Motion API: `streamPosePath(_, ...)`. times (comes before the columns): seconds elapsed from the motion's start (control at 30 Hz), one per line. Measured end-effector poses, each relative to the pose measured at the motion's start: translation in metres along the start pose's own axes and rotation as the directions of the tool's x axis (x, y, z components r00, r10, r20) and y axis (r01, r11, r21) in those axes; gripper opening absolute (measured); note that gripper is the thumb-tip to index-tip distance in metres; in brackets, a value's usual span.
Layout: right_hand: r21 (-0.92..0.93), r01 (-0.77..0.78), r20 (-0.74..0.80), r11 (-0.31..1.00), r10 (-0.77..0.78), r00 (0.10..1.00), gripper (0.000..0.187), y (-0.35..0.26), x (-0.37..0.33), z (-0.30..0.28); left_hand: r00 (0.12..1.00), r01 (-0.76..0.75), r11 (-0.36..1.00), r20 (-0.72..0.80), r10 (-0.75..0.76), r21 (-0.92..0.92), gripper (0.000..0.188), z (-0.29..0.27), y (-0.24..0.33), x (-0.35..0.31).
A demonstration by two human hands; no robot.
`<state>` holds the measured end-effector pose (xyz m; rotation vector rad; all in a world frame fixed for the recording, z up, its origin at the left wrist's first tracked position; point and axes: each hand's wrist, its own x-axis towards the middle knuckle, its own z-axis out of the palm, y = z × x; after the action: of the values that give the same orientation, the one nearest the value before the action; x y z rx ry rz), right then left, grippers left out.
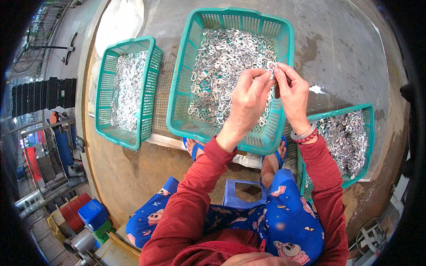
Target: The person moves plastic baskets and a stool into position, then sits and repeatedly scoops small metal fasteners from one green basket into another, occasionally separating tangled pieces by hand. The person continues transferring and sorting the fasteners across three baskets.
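My left hand and my right hand meet over the right side of a large green plastic basket. Between their pinched fingertips is a small silver metal hook; its exact shape is partly covered by my fingers. Many similar loose metal hooks lie spread inside this basket, below my hands. My right wrist carries a pale bangle and a dark red beaded bracelet.
A narrower green basket with shiny hooks stands at the left. Another green basket, piled with darker hooks, sits by my right forearm. A blue plastic stool is between my legs. Blue and red containers crowd the lower left.
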<state>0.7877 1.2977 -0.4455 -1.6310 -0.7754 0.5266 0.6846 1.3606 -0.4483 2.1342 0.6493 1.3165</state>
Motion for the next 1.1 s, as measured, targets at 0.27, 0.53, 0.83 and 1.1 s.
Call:
streamPosePath(0.27,0.439,-0.172,0.204,0.882,0.089,0.975,0.031,-0.005,0.026,-0.026,0.888,-0.075,0.986,0.459,-0.003,0.152,0.014,-0.029,-0.045,-0.003)
streamPosePath(0.53,-0.089,0.17,0.482,0.981,-0.107,0.869,0.03,0.003,0.02,-0.012,0.514,0.858,0.311,0.69,-0.509,-0.41,0.028,-0.032,-0.055,0.014)
streamPosePath(0.83,-0.089,0.239,0.287,0.967,-0.205,0.936,0.013,-0.005,0.022,-0.022,0.318,0.908,-0.074,0.793,-0.519,-0.413,0.014,-0.035,-0.04,0.008)
streamPosePath(1.1,-0.048,0.03,0.342,0.998,-0.011,0.939,0.018,-0.025,0.029,-0.027,0.297,0.886,-0.2,0.843,-0.449,-0.418,0.017,-0.037,-0.036,0.009)
